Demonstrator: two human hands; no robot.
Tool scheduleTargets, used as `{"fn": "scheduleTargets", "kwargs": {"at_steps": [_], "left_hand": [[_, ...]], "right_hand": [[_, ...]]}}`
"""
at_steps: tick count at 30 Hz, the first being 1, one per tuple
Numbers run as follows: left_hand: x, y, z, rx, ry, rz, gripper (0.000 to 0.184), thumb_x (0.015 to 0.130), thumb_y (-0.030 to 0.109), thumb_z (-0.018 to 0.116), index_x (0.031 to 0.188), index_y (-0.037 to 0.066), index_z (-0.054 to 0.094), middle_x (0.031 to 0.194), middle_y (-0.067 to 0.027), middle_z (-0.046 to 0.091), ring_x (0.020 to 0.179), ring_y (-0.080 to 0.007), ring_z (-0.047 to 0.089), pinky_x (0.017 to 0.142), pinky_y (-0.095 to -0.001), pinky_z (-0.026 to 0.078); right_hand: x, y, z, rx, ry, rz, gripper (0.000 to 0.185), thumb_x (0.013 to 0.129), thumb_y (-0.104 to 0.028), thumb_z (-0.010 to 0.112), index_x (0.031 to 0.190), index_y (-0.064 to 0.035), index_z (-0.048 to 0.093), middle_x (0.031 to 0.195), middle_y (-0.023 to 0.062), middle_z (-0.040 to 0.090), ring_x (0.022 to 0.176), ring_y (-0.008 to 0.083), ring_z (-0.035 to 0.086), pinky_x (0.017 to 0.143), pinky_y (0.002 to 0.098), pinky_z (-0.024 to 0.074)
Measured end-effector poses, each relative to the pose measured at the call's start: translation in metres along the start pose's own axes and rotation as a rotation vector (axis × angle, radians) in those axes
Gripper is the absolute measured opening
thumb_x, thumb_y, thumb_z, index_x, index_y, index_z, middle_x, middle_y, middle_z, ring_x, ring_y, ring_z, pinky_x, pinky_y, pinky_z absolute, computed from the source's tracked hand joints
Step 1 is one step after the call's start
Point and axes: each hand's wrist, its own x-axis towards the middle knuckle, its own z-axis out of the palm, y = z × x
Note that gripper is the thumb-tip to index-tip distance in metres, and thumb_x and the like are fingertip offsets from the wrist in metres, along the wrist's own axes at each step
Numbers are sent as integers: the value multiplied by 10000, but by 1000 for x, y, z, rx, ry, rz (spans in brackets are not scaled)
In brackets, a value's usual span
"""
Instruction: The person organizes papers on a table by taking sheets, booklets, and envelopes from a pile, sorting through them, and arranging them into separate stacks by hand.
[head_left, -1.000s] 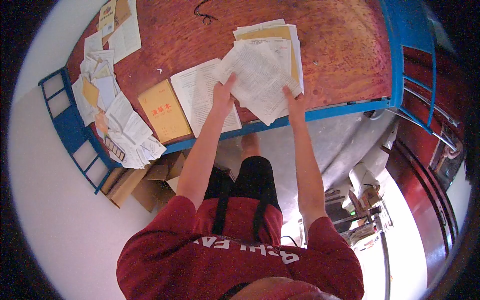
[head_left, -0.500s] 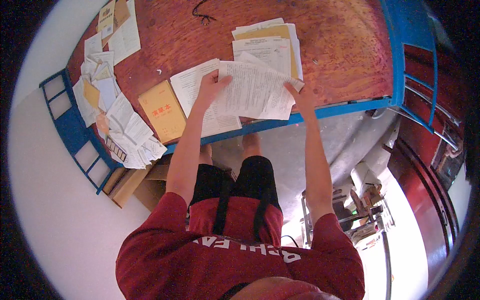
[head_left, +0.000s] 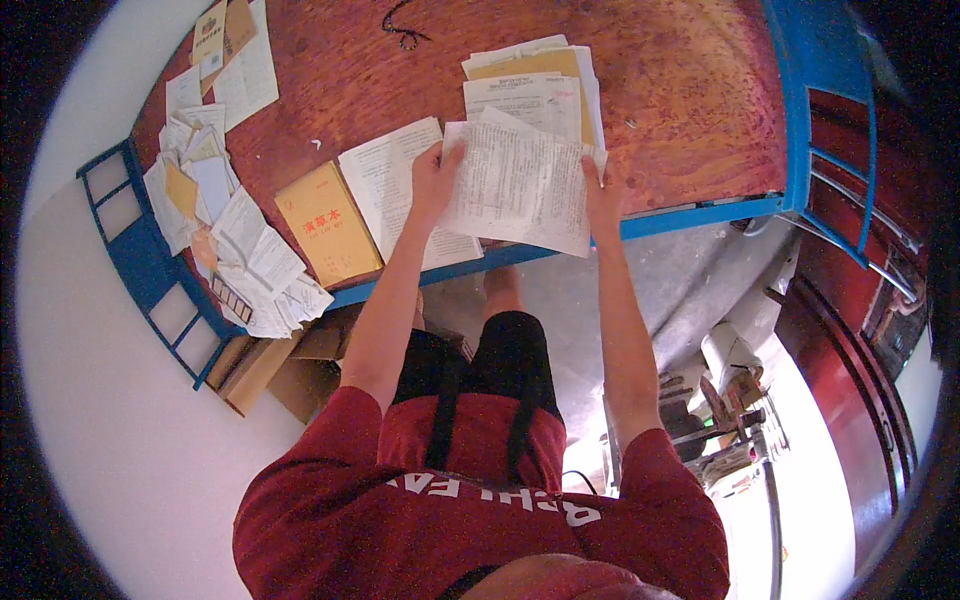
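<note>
Between my two hands a printed sheet of paper (head_left: 518, 185) is held up at the front edge of the wooden board. My left hand (head_left: 435, 180) grips its left edge, thumb on top. On the right edge, my right hand (head_left: 601, 198) pinches it with the thumb uppermost. Partly beneath the sheet and to its left lie other printed pages (head_left: 392, 175). A yellow-orange exercise book (head_left: 328, 225) with red characters lies left of those pages. Just beyond the held sheet is a stack of papers (head_left: 522, 98) with a brown sheet or envelope among them.
Loose papers (head_left: 245, 235) are heaped along the left side by a blue metal rail (head_left: 150, 265). A dark cord (head_left: 405, 30) lies at the far side of the board (head_left: 690, 110). Blue metal framing (head_left: 795, 130) borders the right. Cardboard (head_left: 300, 385) stands below left.
The sheet has been flattened and turned slightly, its lower right corner now lower. My left hand has shifted a little right, and my right hand has moved slightly inward.
</note>
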Motion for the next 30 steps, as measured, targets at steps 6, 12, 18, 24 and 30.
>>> {"fn": "scheduleTargets", "kwargs": {"at_steps": [6, 12, 18, 24, 30], "left_hand": [[6, 0, 3, -231, 122, 212, 190, 854, 185, 580, 880, -3, 583, 743, -44, 595, 637, -90, 496, 561, -249, 387], [17, -21, -8, -79, 92, 147, 261, 865, 264, 565, 777, 19, 580, 640, 16, 500, 601, -81, 403, 540, -251, 347], [9, -12, -2, -116, 274, 23, 316, 871, 288, 553, 709, 18, 576, 629, 12, 493, 601, -73, 367, 527, -258, 321], [7, -6, 5, -258, 297, 122, 295, 874, 263, 550, 715, 15, 572, 620, 11, 468, 604, -76, 362, 525, -258, 301], [18, -31, -5, -73, 222, 71, 283, 875, 256, 549, 726, 18, 587, 635, 20, 476, 616, -74, 368, 529, -254, 303]], "right_hand": [[8, 25, 2, -56, 86, 38, 445, 755, -348, 689, 952, 43, 607, 911, 154, 622, 887, 257, 561, 817, 352, 434], [0, -24, -2, 22, -98, 13, 340, 810, -301, 637, 935, 14, 617, 803, 106, 631, 718, 187, 560, 668, 303, 446], [-7, -27, 10, -122, -36, 15, 225, 849, -229, 585, 864, -7, 617, 675, 64, 589, 588, 128, 476, 544, 282, 391], [-5, -4, 14, 1, 43, -30, 213, 859, -219, 572, 844, -12, 620, 658, 59, 575, 589, 106, 450, 523, 289, 363], [-5, 4, 23, 177, -5, 43, 231, 820, -234, 632, 891, -15, 615, 739, 27, 609, 623, 107, 499, 569, 260, 414]]}}
